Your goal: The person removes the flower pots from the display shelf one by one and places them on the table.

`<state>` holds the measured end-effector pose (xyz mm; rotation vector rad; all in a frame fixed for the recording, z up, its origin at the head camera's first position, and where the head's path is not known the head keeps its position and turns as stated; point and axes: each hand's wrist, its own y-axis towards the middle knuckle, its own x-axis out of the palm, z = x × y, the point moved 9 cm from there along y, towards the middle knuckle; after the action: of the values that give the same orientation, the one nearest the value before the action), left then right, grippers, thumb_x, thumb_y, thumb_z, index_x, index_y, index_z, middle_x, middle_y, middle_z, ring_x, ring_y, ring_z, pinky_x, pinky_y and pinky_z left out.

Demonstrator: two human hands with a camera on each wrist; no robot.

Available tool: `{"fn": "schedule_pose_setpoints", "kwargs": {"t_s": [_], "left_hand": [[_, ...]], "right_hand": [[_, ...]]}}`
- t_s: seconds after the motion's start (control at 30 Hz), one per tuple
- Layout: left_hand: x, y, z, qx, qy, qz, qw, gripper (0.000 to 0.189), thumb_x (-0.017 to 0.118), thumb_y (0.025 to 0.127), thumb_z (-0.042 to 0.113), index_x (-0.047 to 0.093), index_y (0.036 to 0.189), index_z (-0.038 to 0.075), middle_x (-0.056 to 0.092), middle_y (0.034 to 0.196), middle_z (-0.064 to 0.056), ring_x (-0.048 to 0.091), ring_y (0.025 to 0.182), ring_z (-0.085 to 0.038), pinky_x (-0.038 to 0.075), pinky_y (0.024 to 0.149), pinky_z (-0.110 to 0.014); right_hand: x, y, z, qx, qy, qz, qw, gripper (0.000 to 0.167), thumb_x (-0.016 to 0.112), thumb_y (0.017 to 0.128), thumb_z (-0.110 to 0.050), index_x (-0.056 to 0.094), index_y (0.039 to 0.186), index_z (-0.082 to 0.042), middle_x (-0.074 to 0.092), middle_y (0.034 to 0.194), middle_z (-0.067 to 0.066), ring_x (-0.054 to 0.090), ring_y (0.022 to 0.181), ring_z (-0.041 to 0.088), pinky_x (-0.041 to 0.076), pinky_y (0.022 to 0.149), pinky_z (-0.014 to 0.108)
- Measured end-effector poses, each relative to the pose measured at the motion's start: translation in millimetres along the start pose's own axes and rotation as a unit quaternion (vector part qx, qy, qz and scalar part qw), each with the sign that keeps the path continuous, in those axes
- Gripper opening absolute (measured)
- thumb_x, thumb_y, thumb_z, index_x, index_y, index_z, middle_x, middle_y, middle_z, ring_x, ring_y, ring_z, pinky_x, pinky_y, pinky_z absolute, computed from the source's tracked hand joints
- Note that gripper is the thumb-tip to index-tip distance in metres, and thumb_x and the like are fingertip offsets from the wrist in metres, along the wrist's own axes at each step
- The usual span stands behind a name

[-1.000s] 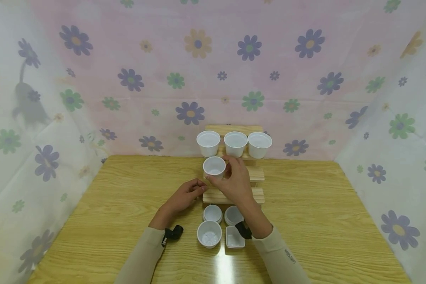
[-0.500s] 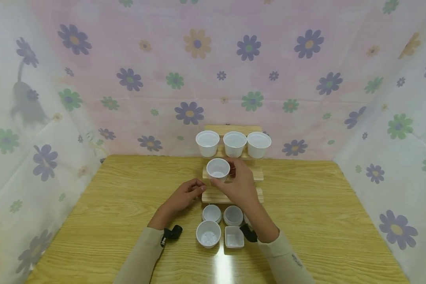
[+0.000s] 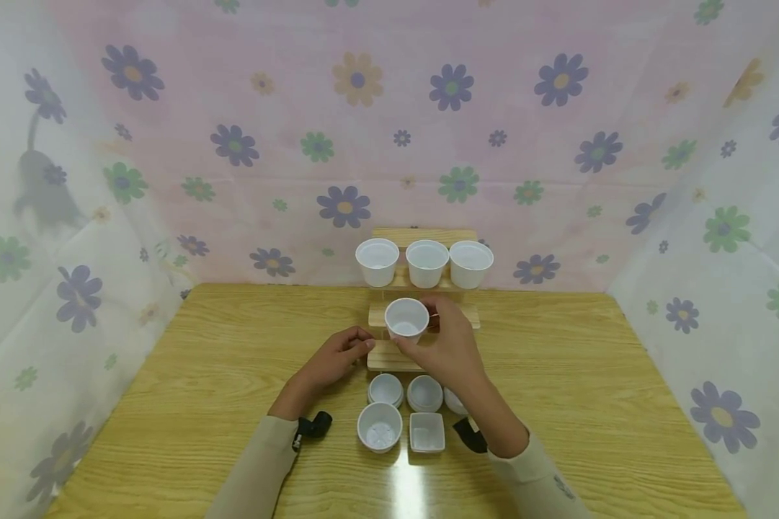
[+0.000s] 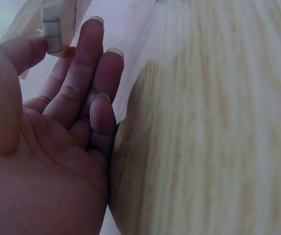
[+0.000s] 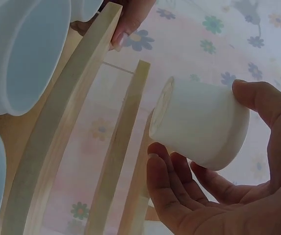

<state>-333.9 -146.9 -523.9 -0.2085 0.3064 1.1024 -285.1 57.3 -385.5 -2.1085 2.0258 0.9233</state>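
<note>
My right hand [image 3: 452,347] grips a white plastic cup [image 3: 407,318] by its side, fingers and thumb around it. The cup is mouth-up in front of the second-lowest slat of a tiered wooden shelf [image 3: 395,356]. In the right wrist view the cup [image 5: 199,122] shows its base towards the slats. At the lowest slat's left end, my left hand [image 3: 337,358] pinches the wood. The left wrist view shows that slat end [image 4: 53,27] between thumb and index finger, with the other fingers [image 4: 76,73] extended.
Three white cups [image 3: 427,264] stand in a row on an upper tier. In front of the shelf are several white containers, among them a round bowl [image 3: 380,428] and a square dish [image 3: 426,432]. A flowered cloth [image 3: 285,151] hangs behind the wooden table [image 3: 233,375].
My right hand has moved the cup rightwards and slightly towards me, away from the second-lowest tier's left end. The left hand stays at the lowest slat.
</note>
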Motion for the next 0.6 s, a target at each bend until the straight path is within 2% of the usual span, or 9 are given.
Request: {"fn": "schedule_pose_setpoints", "kwargs": {"t_s": [0.13, 0.33, 0.6], "left_hand": [[0.2, -0.1, 0.4, 0.004, 0.0, -0.003, 1.0, 0.029, 0.055, 0.113, 0.03, 0.065, 0.123, 0.005, 0.071, 0.102, -0.006, 0.063, 0.095, -0.025, 0.05, 0.084, -0.034], [0.3, -0.3, -0.5, -0.007, -0.006, -0.001, 1.0, 0.028, 0.055, 0.113, 0.031, 0.066, 0.123, 0.007, 0.072, 0.104, -0.006, 0.063, 0.096, -0.024, 0.049, 0.085, -0.034], [1.0, 0.4, 0.3, 0.003, -0.005, 0.001, 1.0, 0.029, 0.055, 0.113, 0.028, 0.066, 0.123, 0.003, 0.072, 0.103, -0.007, 0.063, 0.097, -0.028, 0.049, 0.085, -0.036]], "right_hand": [[-2.8, -5.3, -0.6, 0.006, 0.007, -0.005, 0.9999, 0.066, 0.098, 0.077, -0.022, 0.062, 0.13, -0.006, 0.066, 0.119, 0.007, 0.066, 0.106, 0.025, 0.056, 0.089, 0.042], [-6.4, -13.6, 1.4, 0.016, 0.013, -0.018, 0.9996, 0.066, 0.097, 0.078, -0.019, 0.061, 0.131, -0.005, 0.066, 0.12, 0.007, 0.067, 0.106, 0.026, 0.059, 0.091, 0.042], [-11.2, -25.7, 4.5, 0.036, 0.01, -0.031, 0.9988, 0.065, 0.096, 0.079, -0.019, 0.061, 0.132, -0.005, 0.068, 0.118, 0.008, 0.068, 0.107, 0.026, 0.058, 0.093, 0.042]]}}
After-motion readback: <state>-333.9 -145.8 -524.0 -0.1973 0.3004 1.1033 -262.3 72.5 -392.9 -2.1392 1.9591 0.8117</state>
